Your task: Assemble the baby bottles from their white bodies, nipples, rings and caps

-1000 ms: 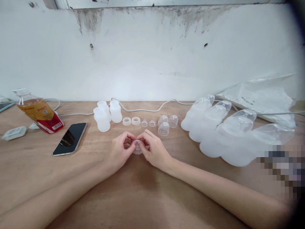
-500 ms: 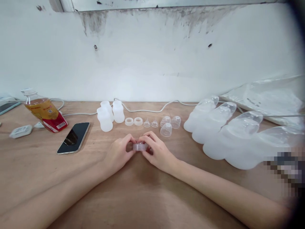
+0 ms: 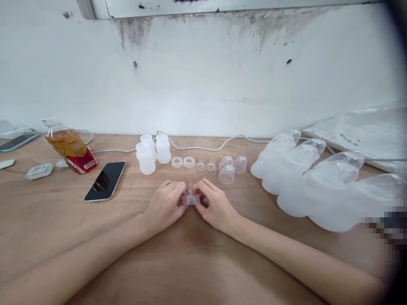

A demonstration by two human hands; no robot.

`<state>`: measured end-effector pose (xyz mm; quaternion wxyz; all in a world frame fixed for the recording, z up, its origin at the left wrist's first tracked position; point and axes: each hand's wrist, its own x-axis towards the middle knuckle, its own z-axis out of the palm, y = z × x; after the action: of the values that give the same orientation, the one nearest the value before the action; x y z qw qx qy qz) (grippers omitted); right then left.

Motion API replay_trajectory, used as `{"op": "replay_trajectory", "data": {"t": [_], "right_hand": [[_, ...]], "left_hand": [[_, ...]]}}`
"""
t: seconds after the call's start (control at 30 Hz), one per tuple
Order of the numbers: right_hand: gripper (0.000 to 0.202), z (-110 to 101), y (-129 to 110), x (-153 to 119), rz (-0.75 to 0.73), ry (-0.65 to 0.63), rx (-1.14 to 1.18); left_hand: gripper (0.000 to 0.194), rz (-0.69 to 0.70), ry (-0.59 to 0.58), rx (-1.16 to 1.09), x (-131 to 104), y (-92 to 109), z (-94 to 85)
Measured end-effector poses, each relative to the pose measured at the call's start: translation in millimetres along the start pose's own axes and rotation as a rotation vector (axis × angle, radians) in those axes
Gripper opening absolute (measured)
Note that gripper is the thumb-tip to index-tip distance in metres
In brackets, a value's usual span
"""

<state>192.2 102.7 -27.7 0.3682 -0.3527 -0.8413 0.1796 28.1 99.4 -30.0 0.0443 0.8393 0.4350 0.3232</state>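
Observation:
Between my two hands is a clear ring with a pointed bottle nipple [image 3: 190, 198] standing up through its middle. My left hand [image 3: 167, 199] pinches its left side with the fingers closed. On the opposite side my right hand [image 3: 214, 203] grips the rim between thumb and fingers. Just beyond lie two loose screw rings [image 3: 189, 162], and two clear nipples [image 3: 200, 164] stand beside them. To their right are three clear dome caps [image 3: 227, 174]. White bottle bodies [image 3: 146, 159], three of them, stand upright at the back left.
Several capped baby bottles [image 3: 327, 190] stand in a row at right, before a plastic bag [image 3: 365, 131]. A black phone [image 3: 105, 181] lies at left near a tilted drink bottle [image 3: 70, 148]. A white cable [image 3: 203, 148] runs along the wall.
The nipple's tip now shows standing above the ring, where the fingers covered it before. Both hands still hold the piece. The whole view has shifted slightly.

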Motion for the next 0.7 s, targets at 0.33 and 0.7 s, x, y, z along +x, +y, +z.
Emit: {"op": "replay_trajectory", "data": {"t": [0.33,0.7], "right_hand": [[0.028,0,3,0,-0.039,-0.006,-0.083],[0.026,0,0,-1,-0.067,-0.040,-0.065]], "left_hand": [[0.018,0.029,-0.065,-0.087,0,3,-6.4],[0.014,-0.274,-0.103,-0.772,9,-5,-11.5]]}}
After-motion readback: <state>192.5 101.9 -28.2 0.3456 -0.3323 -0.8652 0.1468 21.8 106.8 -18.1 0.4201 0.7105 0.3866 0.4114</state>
